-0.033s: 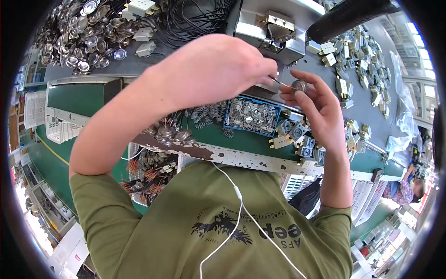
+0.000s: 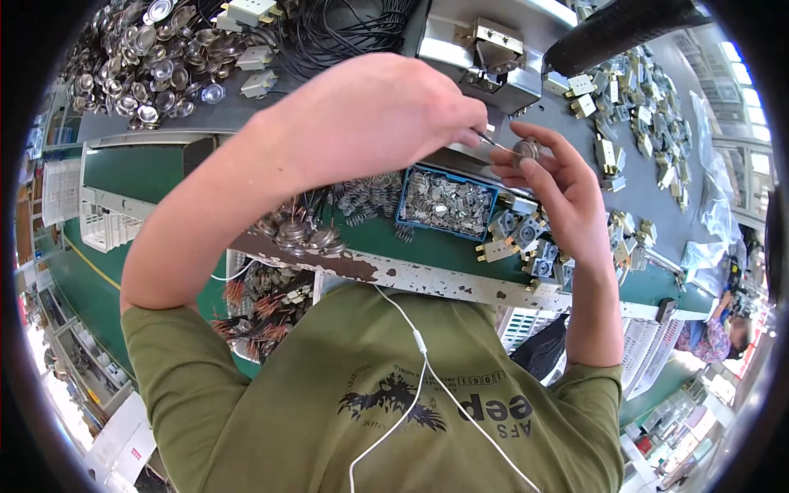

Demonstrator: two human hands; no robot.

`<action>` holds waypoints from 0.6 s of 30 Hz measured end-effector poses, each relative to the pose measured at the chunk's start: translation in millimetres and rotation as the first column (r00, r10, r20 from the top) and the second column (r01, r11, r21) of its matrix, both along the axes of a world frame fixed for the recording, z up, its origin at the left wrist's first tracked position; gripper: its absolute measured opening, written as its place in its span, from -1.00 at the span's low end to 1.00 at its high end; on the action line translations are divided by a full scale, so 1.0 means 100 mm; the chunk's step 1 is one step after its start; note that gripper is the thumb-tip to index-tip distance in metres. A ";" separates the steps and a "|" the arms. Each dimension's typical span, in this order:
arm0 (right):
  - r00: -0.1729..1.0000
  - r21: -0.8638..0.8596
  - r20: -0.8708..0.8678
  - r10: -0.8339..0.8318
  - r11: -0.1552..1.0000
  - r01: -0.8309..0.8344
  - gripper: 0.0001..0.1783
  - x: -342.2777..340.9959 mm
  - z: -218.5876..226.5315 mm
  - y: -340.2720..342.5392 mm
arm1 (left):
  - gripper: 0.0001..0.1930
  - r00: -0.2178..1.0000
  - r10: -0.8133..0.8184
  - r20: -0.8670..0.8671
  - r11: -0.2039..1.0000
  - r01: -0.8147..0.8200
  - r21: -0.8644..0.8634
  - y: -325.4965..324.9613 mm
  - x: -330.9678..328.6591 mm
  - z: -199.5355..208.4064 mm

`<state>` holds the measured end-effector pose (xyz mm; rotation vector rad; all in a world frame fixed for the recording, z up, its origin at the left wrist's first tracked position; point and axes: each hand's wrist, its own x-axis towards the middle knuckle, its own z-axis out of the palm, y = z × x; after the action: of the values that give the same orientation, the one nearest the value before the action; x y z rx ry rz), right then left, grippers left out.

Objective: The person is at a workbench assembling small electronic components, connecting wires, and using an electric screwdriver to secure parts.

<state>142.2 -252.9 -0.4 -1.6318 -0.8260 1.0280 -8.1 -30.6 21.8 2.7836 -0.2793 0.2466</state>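
Observation:
My left hand (image 2: 440,119) is closed, its fingertips pinching a thin dark wire-like piece (image 2: 486,137) with a finer, lighter end. That end reaches toward a small round metal capsule (image 2: 526,150), held between the thumb and fingers of my right hand (image 2: 567,185). Whether the two pieces are joined I cannot make out. Both hands are above the bench's front part, close to a metal fixture (image 2: 497,53). Below them sits a blue tray (image 2: 448,205) of small metal parts. Beside it lie several grey switch-like units (image 2: 526,234) with brass terminals.
Metal discs (image 2: 152,66) are heaped at the far left, beside a bundle of black cables (image 2: 345,37). Many finished-looking switch units (image 2: 641,115) cover the right side. A black pipe (image 2: 620,37) slants overhead. Springs (image 2: 370,201) and more capsules (image 2: 304,234) lie near the bench's chipped edge (image 2: 444,281).
My left hand has shifted very slightly up and left with the wire-like piece. My right hand and the capsule have moved a touch to the left.

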 end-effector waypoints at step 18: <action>0.947 0.133 0.130 -0.294 0.952 0.277 -0.57 -0.18 -0.29 0.17 | -0.83 0.994 0.111 0.008 0.994 -0.111 0.009 -0.02 -0.08 0.03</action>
<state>123.7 -236.2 -29.9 -1.6861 -0.7048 0.6507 -16.0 -32.1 24.7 2.8118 -0.1277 0.2836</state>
